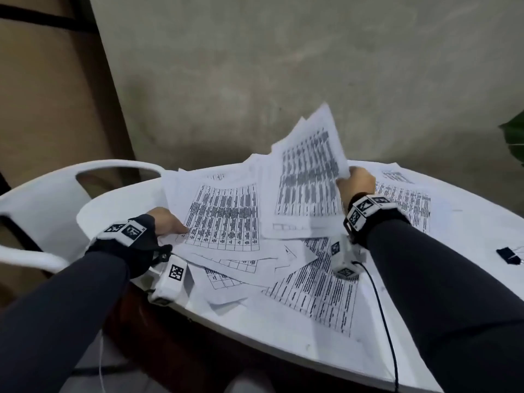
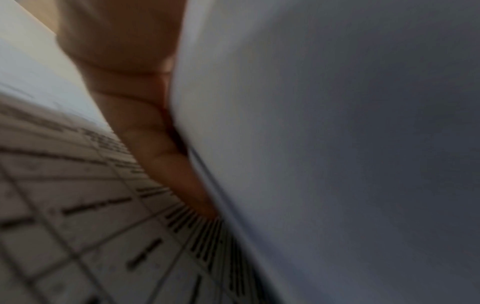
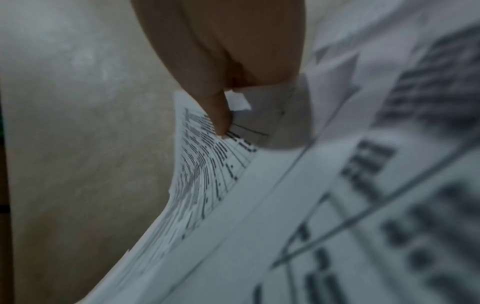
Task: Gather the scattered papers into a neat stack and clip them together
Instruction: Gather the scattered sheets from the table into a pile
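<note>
Printed table sheets lie scattered and overlapping across a white round table [image 1: 283, 336]. My left hand [image 1: 176, 226] pinches the left edge of a large gridded sheet [image 1: 224, 219] near the table's left rim, thumb on top. In the left wrist view its fingers [image 2: 155, 148] lie blurred between two sheets. My right hand [image 1: 351, 178] grips a few sheets [image 1: 309, 171] by their right edge and holds them lifted and tilted over the pile. In the right wrist view, a fingertip [image 3: 221, 119] presses on those curling sheets [image 3: 202, 174]. A black binder clip [image 1: 509, 255] lies at the table's right edge.
A white plastic chair [image 1: 42, 199] stands against the table's left side. A grey wall rises behind the table, and a green leaf [image 1: 514, 137] pokes in at far right. More sheets [image 1: 317, 290] lie under my right wrist, where a black cable [image 1: 382, 313] hangs.
</note>
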A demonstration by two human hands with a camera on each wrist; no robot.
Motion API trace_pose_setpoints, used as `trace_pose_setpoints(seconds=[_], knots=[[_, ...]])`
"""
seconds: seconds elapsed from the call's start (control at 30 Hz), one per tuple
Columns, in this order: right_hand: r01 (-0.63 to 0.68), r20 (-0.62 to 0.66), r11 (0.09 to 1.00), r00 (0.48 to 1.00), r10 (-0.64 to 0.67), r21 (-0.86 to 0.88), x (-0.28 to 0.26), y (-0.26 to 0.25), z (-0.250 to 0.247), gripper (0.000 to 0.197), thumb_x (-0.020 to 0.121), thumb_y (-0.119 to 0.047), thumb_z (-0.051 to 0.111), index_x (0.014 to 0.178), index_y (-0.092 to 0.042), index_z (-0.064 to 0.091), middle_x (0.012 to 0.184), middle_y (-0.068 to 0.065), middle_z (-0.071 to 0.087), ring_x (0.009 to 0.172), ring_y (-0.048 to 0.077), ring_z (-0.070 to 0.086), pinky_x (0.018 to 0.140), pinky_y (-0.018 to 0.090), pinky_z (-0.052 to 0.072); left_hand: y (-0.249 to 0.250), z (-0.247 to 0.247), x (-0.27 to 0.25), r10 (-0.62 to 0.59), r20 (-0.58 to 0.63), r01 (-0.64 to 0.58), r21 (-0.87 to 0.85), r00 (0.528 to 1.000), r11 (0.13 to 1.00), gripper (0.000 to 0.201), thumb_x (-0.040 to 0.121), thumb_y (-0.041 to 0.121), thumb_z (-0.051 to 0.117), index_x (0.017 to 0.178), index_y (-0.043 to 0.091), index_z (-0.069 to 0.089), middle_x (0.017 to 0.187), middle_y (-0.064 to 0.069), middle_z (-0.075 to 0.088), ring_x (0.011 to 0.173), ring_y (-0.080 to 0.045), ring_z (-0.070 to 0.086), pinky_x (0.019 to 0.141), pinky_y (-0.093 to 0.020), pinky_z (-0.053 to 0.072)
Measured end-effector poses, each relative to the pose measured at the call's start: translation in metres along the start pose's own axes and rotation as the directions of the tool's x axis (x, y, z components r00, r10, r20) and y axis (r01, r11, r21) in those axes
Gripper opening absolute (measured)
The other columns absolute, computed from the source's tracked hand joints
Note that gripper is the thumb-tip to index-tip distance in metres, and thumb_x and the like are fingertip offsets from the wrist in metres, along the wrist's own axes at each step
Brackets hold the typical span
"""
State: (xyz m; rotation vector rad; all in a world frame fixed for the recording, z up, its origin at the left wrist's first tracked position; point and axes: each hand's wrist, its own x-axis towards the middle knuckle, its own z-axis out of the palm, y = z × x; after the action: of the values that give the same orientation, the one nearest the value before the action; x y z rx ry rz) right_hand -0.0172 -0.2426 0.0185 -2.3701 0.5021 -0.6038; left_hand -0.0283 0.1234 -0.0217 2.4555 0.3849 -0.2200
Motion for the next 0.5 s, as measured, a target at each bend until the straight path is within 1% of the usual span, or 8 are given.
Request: trace_pose_setpoints(seconds=[0.07,0.13,0.17,0.23,0.27,0.4,0.43,0.5], knots=[[0.010,-0.094,0.994,0.996,0.001,0.113,0.006,-0.002,-0.018,0.023,0.090,-0.012,0.054,0.109,0.000,0.060,0.110,0.024,0.065,0.098,0.034,0.061,0.083,0.036,0.047,0.001,-0.001,-0.001,0.000,-0.001,0.000,0.008,1.000,1.000,0.041,0.081,0.016,0.070,0.115,-0.004,0.062,0.122,-0.020,0.061,0.114,-0.035,0.056,0.093,-0.036,0.044],[0.049,-0.144,0.968,0.989,-0.014,0.245,0.009,-0.002,-0.034,0.012,0.092,-0.013,0.053,0.103,-0.008,0.056,0.107,0.018,0.063,0.089,0.022,0.055,0.084,0.034,0.046,0.003,0.000,-0.004,0.008,0.002,-0.008,0.026,1.000,1.000,0.042,0.080,0.016,0.070,0.116,-0.004,0.062,0.123,-0.021,0.061,0.114,-0.035,0.056,0.096,-0.037,0.044],[0.069,-0.161,0.954,0.987,-0.022,0.291,0.010,-0.002,-0.041,0.008,0.093,-0.012,0.052,0.101,-0.014,0.053,0.100,0.012,0.061,0.087,0.017,0.050,0.080,0.030,0.044,0.005,0.000,-0.006,0.014,-0.006,-0.014,0.034,1.000,0.999,0.043,0.079,0.016,0.071,0.116,-0.004,0.061,0.122,-0.021,0.061,0.113,-0.035,0.056,0.095,-0.036,0.045],[0.131,-0.216,0.916,0.975,-0.050,0.379,0.010,-0.002,-0.052,0.014,0.094,-0.010,0.049,0.091,-0.023,0.044,0.088,0.000,0.055,0.086,0.012,0.046,0.067,0.022,0.038,0.009,0.000,-0.009,0.031,-0.040,-0.029,0.054,0.999,0.998,0.045,0.076,0.016,0.073,0.115,-0.005,0.062,0.121,-0.020,0.060,0.113,-0.035,0.055,0.089,-0.033,0.045],[0.156,-0.250,0.882,0.967,-0.044,0.446,0.010,-0.003,-0.056,0.016,0.094,-0.009,0.049,0.089,-0.023,0.044,0.085,-0.003,0.054,0.085,0.012,0.047,0.067,0.019,0.036,0.011,0.002,-0.011,0.037,-0.051,-0.033,0.063,0.998,0.997,0.046,0.075,0.016,0.073,0.114,-0.005,0.061,0.121,-0.020,0.060,0.113,-0.035,0.055,0.089,-0.032,0.044],[0.184,-0.323,0.722,0.944,0.058,0.667,0.012,-0.006,-0.071,0.011,0.093,-0.009,0.051,0.103,-0.006,0.050,0.078,-0.006,0.052,0.082,0.015,0.048,0.079,0.025,0.043,0.017,0.007,-0.017,0.059,-0.051,-0.054,0.092,0.997,0.994,0.045,0.074,0.009,0.072,0.115,-0.006,0.061,0.120,-0.021,0.061,0.113,-0.037,0.056,0.095,-0.036,0.047],[0.166,-0.307,0.733,0.950,0.061,0.660,0.014,-0.007,-0.073,0.016,0.092,-0.009,0.052,0.107,0.000,0.052,0.081,-0.002,0.056,0.083,0.017,0.052,0.081,0.028,0.045,0.017,0.007,-0.017,0.059,-0.047,-0.056,0.072,0.997,0.996,0.044,0.071,0.008,0.073,0.113,-0.005,0.062,0.116,-0.021,0.063,0.109,-0.036,0.058,0.093,-0.037,0.049],[0.146,-0.241,0.824,0.971,-0.012,0.547,0.015,-0.009,-0.075,0.021,0.090,-0.006,0.051,0.106,0.007,0.055,0.087,0.013,0.060,0.084,0.024,0.057,0.076,0.035,0.047,0.019,0.008,-0.019,0.077,-0.042,-0.075,0.047,0.996,0.996,0.043,0.067,0.006,0.073,0.109,-0.002,0.063,0.112,-0.020,0.065,0.103,-0.036,0.060,0.090,-0.037,0.051]])
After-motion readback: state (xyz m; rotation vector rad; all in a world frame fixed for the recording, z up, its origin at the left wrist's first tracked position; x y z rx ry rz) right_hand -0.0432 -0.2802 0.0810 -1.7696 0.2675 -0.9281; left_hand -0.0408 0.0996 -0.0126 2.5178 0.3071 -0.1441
